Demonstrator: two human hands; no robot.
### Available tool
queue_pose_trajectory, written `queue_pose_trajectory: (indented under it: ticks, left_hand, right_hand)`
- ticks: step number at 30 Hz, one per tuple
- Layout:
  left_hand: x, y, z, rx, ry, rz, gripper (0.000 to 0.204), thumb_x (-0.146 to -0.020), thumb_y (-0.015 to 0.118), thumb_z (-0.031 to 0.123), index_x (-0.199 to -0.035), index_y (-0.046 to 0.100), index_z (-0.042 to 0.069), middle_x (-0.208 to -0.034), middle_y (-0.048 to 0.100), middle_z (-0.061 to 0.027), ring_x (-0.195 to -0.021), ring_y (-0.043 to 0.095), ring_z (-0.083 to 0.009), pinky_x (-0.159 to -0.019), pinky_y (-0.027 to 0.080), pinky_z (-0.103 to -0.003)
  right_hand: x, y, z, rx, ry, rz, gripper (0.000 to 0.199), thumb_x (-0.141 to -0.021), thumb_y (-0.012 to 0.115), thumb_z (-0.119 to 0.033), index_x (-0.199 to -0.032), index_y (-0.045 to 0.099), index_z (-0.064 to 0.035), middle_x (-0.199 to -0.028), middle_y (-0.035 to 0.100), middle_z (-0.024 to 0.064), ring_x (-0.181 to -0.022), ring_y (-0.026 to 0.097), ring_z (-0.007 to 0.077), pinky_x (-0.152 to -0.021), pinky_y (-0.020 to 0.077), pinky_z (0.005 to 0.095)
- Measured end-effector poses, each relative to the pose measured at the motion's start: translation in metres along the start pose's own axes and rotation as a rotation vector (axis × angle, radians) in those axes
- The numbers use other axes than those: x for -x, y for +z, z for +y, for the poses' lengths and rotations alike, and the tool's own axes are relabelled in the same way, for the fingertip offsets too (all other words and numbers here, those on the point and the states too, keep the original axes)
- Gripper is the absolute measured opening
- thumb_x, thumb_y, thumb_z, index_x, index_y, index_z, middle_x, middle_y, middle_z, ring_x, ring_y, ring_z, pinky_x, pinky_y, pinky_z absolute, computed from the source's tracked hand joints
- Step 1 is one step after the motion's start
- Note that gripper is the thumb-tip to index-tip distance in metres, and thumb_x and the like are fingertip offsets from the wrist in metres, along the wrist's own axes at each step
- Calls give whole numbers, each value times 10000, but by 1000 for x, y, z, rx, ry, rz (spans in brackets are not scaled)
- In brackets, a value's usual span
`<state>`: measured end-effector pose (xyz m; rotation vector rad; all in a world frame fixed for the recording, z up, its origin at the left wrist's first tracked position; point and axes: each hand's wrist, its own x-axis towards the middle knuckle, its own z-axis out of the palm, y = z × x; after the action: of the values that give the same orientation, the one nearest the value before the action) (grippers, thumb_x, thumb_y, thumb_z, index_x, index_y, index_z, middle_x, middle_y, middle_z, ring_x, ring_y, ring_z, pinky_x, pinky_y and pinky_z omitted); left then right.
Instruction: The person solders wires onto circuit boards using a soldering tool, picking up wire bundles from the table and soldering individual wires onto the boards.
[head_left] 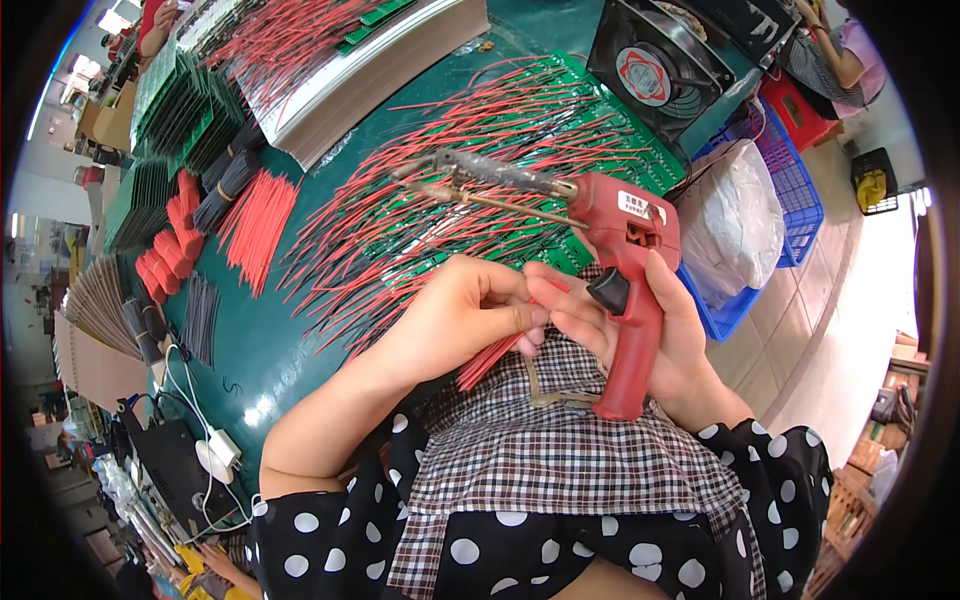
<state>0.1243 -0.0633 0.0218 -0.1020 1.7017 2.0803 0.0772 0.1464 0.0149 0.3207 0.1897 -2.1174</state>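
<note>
My right hand (pixel 650 330) grips the handle of a red glue gun (pixel 625 260), whose dark nozzle points left over a green circuit board (pixel 600 95) covered with red wires (pixel 470 200). My left hand (pixel 470 310) is curled next to the gun's trigger, its fingertips pinching something small that I cannot make out. Its fingers meet those of the right hand. Below both hands a bundle of red wires (pixel 490 360) rests on a checked cloth (pixel 560 450) across my lap.
A dark green table (pixel 260 340) holds bundles of red sleeves (pixel 170 240), black wire bundles (pixel 200 320) and stacked green boards (pixel 190 110). A black fan (pixel 655 65) stands at the back. A blue basket (pixel 790 190) with a white bag sits to the right. Other people sit at the far corners.
</note>
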Motion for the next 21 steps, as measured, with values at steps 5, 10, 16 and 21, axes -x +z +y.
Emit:
queue_pose_trajectory:
  ticks: [5,10,16,21]
  left_hand:
    - [6,-1,5,216,-170,-158,187,-888,621,99,-955,644,-73,-820,678,-120,-664,653,-159,-619,544,-269]
    - [8,4,3,293,-204,-297,173,-879,626,86,-940,644,-75,-821,676,-146,-683,665,-193,-604,561,-292]
    - [8,6,1,303,-215,-292,156,-875,619,49,-954,642,-83,-832,673,-158,-737,676,-218,-637,575,-313]
    - [19,-3,21,136,-194,-130,142,-859,619,14,-943,642,-98,-801,680,-174,-681,678,-198,-549,546,-263]
  right_hand:
    - [7,-6,-23,855,-307,-117,583,-886,595,-218,-1359,348,16,-1268,488,234,-1082,570,294,-861,505,333]
    - [3,-17,-36,2027,-880,-413,530,-760,717,-154,-1238,553,8,-1040,662,146,-899,670,233,-752,526,299]
    - [-1,-24,-32,1981,-1075,-441,546,-712,736,-200,-1175,578,42,-951,670,190,-774,686,292,-649,546,333]
    - [10,-27,-29,2187,-988,-327,478,-696,731,-145,-1116,593,39,-949,653,170,-811,664,269,-701,538,336]
